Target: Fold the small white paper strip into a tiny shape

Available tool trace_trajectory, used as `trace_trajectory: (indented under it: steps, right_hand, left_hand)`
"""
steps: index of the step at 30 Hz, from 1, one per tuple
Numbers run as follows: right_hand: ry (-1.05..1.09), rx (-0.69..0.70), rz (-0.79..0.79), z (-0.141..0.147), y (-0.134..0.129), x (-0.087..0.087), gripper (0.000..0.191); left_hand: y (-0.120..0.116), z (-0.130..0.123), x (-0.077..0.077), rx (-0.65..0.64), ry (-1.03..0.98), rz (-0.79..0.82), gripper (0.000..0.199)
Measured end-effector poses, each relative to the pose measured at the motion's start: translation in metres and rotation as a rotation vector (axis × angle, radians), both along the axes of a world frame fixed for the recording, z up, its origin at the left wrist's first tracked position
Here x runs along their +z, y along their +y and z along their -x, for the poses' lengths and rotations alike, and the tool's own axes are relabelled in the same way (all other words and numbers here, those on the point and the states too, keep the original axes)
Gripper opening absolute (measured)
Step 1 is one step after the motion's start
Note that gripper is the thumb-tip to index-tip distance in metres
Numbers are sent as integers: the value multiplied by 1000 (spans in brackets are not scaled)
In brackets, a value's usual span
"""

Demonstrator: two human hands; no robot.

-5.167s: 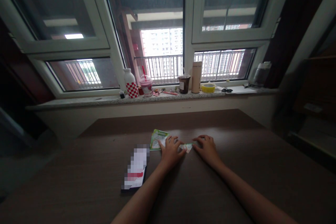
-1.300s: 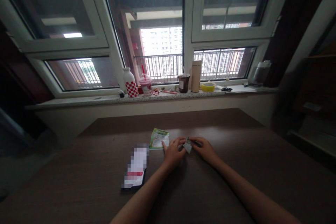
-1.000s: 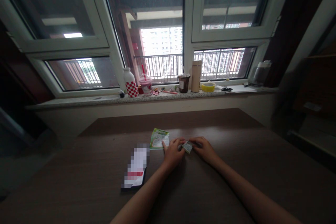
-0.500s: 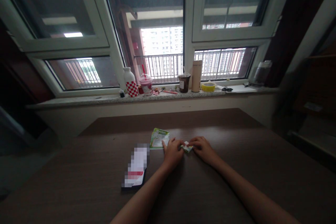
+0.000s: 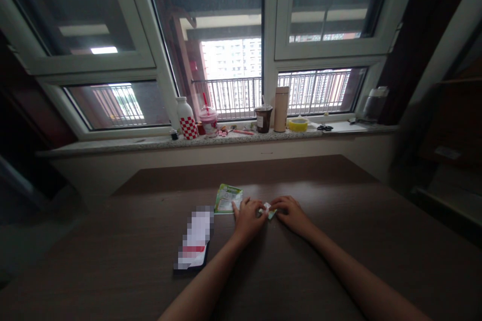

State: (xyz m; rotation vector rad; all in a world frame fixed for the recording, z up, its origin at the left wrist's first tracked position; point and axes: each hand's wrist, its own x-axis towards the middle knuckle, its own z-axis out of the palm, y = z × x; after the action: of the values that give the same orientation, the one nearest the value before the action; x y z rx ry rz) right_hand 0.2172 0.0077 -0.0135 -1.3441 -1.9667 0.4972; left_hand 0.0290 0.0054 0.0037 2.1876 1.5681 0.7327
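A small piece of white and green paper [image 5: 269,211] lies on the brown table [image 5: 301,271] between my two hands. My left hand [image 5: 249,215] has its fingers curled on the left edge of the paper, with the thumb side beside a green and white packet [image 5: 227,198]. From the right, my right hand [image 5: 291,212] pinches the paper's other edge with its fingertips. The paper's details are too small to read. To the left of my left forearm lies a phone [image 5: 196,241] with a blurred-out screen.
Along the windowsill [image 5: 150,145] stand a red-checked white bottle [image 5: 187,119], a pink drink cup [image 5: 208,121], a dark drink cup [image 5: 263,119], a tan flask [image 5: 281,109], yellow tape [image 5: 297,125] and black scissors [image 5: 325,128].
The fingers of my left hand have shifted slightly on the small paper, and the paper shows at a slightly different angle. My right hand is almost unmoved.
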Motion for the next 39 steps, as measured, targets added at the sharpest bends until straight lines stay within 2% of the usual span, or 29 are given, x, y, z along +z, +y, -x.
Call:
trace_trajectory:
  steps: [5,13,20,25,32,39]
  right_hand:
    - [14,4,-9,-2,4,-4,22]
    - [66,-20,-34,-2,9,-13,22]
    - [103,-14,-19,-3,8,-10,22]
    - [86,-79,-47,-2,6,-8,21]
    - [53,-88,-38,-2,5,-7,21]
    - [72,-83,-40,-2,7,-10,14]
  left_hand:
    - [2,1,-3,-3,2,-9,19]
    - [-1,-1,1,4,31,-6,19]
    - [-1,-2,-1,4,84,-40,22]
    - [0,-2,-2,0,116,-26,28]
    - [-2,-1,2,-11,149,-47,22]
    - [-2,-2,5,27,198,-47,25]
